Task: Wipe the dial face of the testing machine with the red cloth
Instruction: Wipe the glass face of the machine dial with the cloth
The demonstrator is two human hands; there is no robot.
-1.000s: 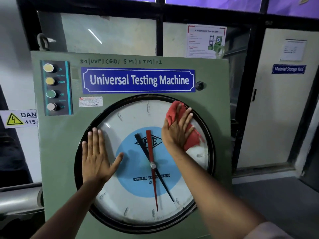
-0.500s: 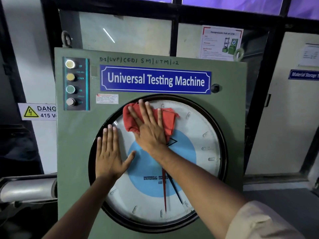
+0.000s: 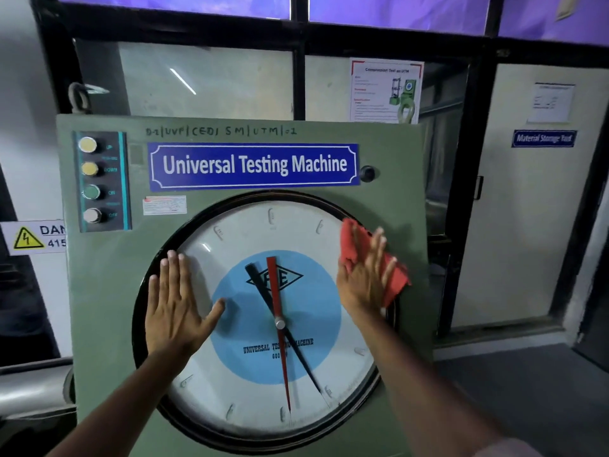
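The round dial face (image 3: 250, 232) of the green testing machine (image 3: 99, 291) is white with a blue centre, a red pointer and a black pointer, inside a black rim. My right hand (image 3: 362, 275) presses the red cloth (image 3: 395, 278) flat against the dial's upper right edge, and the cloth reaches over the rim. My left hand (image 3: 174, 308) lies flat with fingers spread on the dial's left side, holding nothing.
A blue "Universal Testing Machine" nameplate (image 3: 253, 166) sits above the dial. A panel of several push buttons (image 3: 102, 181) is at the upper left, and a small black knob (image 3: 366, 173) at the right. A danger sign (image 3: 33, 237) hangs left. A door (image 3: 527, 209) stands right.
My right hand has swept the red cloth from the dial's top left across to its upper right edge. My left hand has stayed flat on the left side.
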